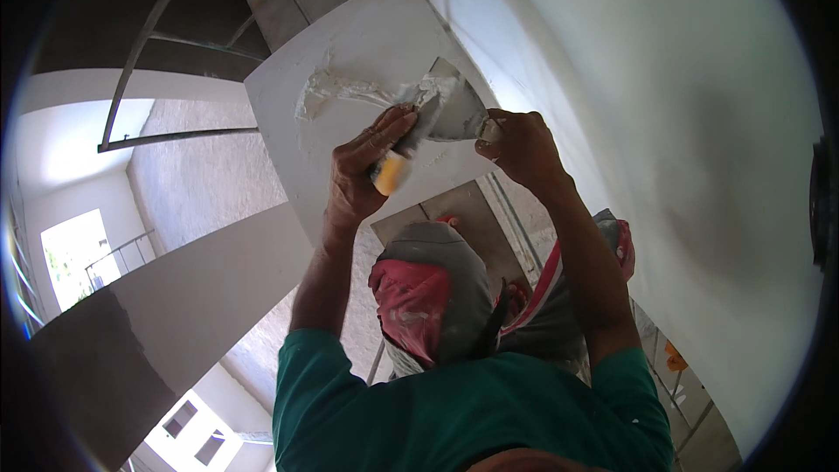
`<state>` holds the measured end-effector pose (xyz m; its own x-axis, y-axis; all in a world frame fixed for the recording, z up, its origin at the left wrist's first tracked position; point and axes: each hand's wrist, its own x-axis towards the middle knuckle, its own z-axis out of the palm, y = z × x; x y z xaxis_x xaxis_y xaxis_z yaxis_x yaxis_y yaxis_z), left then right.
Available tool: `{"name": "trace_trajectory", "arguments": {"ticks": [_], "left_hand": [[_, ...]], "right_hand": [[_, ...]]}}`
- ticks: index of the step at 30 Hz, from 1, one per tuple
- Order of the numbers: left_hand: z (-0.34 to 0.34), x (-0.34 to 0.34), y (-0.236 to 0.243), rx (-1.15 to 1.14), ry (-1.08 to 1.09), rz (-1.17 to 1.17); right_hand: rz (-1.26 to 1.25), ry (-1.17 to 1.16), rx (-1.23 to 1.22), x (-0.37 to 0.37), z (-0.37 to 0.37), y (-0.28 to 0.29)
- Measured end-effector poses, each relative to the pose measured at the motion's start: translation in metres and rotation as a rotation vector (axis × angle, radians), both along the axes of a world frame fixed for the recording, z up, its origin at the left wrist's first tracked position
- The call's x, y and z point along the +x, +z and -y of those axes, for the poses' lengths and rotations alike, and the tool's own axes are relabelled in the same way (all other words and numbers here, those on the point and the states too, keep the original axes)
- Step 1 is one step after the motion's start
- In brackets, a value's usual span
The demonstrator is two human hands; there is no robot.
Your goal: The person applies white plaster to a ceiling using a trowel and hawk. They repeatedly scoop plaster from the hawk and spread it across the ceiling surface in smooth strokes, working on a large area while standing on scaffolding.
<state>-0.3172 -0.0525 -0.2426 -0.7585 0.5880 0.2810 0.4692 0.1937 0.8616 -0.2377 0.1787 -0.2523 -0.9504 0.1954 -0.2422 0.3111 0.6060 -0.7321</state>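
In front of me a white board (288, 65) bears a smeared streak of wet white putty (336, 92). My left hand (371, 153) is closed around a putty knife with a yellow-ended handle (390, 174); its blade is blurred and overlaps the other blade. My right hand (524, 144) pinches a wide metal scraper (461, 114) near its lower right corner. White putty clings to the scraper's face, where the two blades meet above the board. Putty also marks the fingers of both hands.
A smooth white wall (629, 122) rises close on the right. Metal scaffold bars (140, 61) stand at the left, with a lower floor area and windows (83, 249) beyond. Grey planks (468, 214) lie under the board, near my bent knees in grey and red trousers (428, 288).
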Motion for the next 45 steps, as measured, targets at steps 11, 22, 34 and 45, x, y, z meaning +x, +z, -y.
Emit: {"name": "trace_trajectory", "arguments": {"ticks": [11, 22, 34, 45], "left_hand": [[0.004, -0.045, 0.132, -0.499, -0.025, -0.447], [0.124, 0.020, 0.148, 0.109, 0.821, 0.697], [-0.029, 0.132, 0.376, 0.230, 0.310, 1.102], [-0.122, 0.210, 0.483, 0.299, 0.095, 1.394]], "right_hand": [[-0.295, -0.129, -0.226, 0.032, -0.021, 0.132], [-0.164, -0.267, 0.027, 0.199, -0.041, 0.315], [-0.015, -0.596, 0.165, 0.374, -0.025, 0.475], [-0.060, -0.813, -0.218, 0.412, -0.014, 0.546]]}}
